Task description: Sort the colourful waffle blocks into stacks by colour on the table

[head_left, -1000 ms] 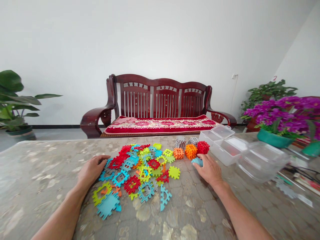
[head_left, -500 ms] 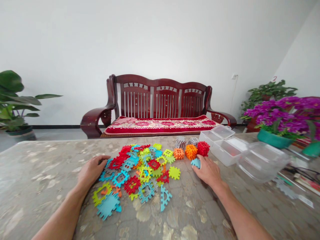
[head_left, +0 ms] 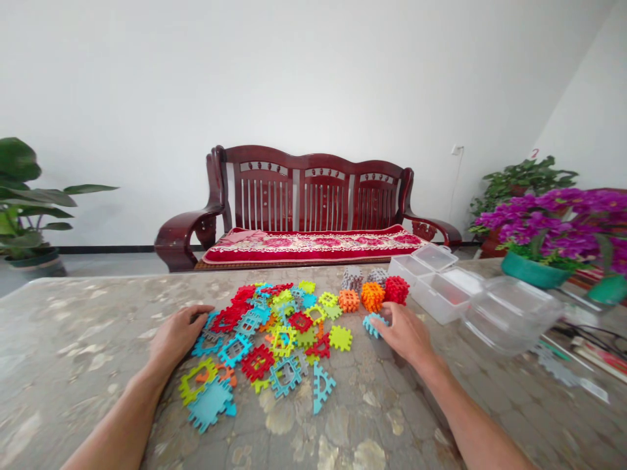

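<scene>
Shifting toward eight o'clock, the blue piece (head_left: 370, 326) is sitting in a narrow pinch of the right hand (head_left: 405, 331), at six o'clock from the taller orange stack (head_left: 373, 297), which bumping knuckles could be toppling, while the left hand (head_left: 176, 334), grip unclear, is resting at the loose tiles' (head_left: 284, 341) nine o'clock.

A reddish mark (head_left: 534, 154), seemingly "2", shows against the wall (head_left: 313, 78).
</scene>
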The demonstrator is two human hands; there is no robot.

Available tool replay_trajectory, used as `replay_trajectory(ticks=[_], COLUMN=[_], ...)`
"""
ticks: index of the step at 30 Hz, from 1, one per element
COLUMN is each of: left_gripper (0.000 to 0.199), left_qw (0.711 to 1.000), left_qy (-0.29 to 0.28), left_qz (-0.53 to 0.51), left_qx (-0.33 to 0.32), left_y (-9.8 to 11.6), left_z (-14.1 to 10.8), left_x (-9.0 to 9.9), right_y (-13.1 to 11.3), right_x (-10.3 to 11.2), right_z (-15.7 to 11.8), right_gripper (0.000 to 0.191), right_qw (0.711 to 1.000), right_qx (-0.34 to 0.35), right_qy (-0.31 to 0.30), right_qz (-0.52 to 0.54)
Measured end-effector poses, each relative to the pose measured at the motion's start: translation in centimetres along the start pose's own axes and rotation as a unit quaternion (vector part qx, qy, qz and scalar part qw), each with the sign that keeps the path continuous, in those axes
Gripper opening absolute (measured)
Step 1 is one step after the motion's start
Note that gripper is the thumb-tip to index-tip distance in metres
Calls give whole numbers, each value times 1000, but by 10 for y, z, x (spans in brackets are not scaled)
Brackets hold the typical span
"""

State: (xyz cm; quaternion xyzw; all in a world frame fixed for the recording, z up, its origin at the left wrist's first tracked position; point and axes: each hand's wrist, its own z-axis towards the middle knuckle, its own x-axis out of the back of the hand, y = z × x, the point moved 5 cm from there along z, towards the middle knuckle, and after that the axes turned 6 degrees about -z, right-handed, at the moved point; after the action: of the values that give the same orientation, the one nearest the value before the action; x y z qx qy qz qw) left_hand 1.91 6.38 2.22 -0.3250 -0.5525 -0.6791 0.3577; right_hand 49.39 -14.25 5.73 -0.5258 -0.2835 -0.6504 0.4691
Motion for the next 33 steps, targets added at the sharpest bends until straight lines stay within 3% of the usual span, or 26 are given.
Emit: replay_trajectory(ticks=[4, 8, 11, 18, 22, 24, 26, 29, 33], left_gripper=[38, 39, 41, 40, 40, 41, 41, 40, 39], left_qw=[1000, 1000, 1000, 1000, 1000, 1000, 1000, 1000, 999], left_qy=[13, 3, 3, 4, -2, -2, 2, 9, 12], left_qz=[-4, -5, -7, -9, -10, -12, -13, -15, -22], left_qx=[-12, -16, -19, -21, -12, -15, -20, -22, -24], left_y=[-1, -4, -4, -2, -2, -3, -3, -5, -5], left_z=[1, 2, 2, 2, 2, 2, 3, 3, 3], left_x=[0, -3, -4, -2, -2, -3, -3, -4, -4], right_y=[34, 54, 53, 41, 38, 32, 19, -14, -66], right_x=[10, 0, -11, -17, -2, 6, 8, 1, -6], right_z=[8, 12, 12, 9, 8, 6, 1, -10, -30], right_gripper=[27, 26, 25, 23, 30, 35, 37, 38, 34], right_qw=[996, 992, 993, 997, 996, 990, 984, 974, 954], right_qx=[-58, -90, -86, -62, -44, -18, 17, 90, 193], right_qy=[48, 0, -23, -2, 81, 137, 155, 120, 93], right_qz=[-38, -87, -81, -48, -6, 25, 81, 168, 208])
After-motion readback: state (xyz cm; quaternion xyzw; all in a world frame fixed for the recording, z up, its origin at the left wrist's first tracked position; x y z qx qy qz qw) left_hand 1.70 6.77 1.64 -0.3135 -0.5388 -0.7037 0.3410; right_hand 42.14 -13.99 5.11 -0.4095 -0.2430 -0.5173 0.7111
